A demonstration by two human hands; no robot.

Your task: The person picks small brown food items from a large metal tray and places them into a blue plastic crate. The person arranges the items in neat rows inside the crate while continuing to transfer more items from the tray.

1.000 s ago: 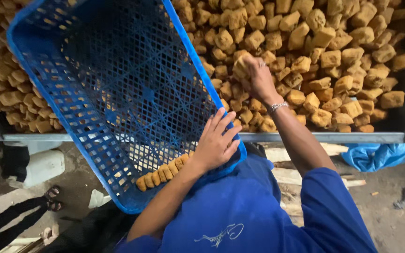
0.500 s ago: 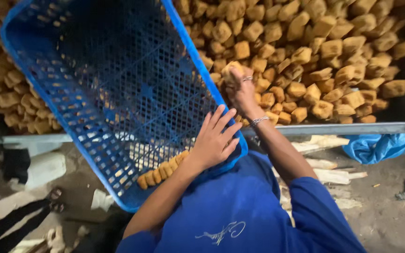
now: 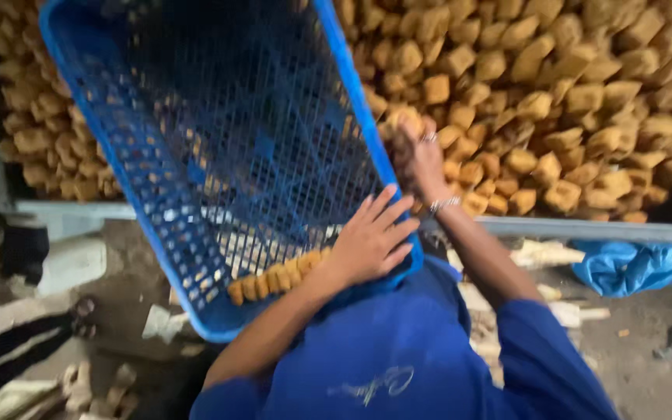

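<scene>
blue bag (image 3: pixel 638 266): a crumpled blue plastic package at the right, lying on the ground just below the metal rail; no label can be made out on it.
metal rail (image 3: pixel 585 229): a grey bar that runs across the view under the heap, partly hidden by the crate and the arms.
blue crate (image 3: pixel 196 155): a blue plastic mesh basket, tilted steeply, its low corner near the person's chest and its far end up against the heap.
pieces in crate (image 3: pixel 278 278): a short row of golden-brown fried pieces, lined up along the low edge of the crate, touching one another.
heap (image 3: pixel 554 101): a broad bed of the same golden-brown chunks beyond the rail, filling the top right and showing again to the left of the crate.
left hand (image 3: pixel 371 237): laid flat on the crate's near right corner, fingers spread and pressing the rim.
right hand (image 3: pixel 418 155): at the edge of the heap just beside the crate's right rim, fingers curled round a few chunks; blurred, so the exact grip cannot be told.
bracelet (image 3: pixel 445 204): a thin silver band on the right wrist.
sleeves (image 3: pixel 398 365): blue work clothing, at the bottom centre.
ground (image 3: pixel 663 365): grey, with pale wood scraps.
</scene>
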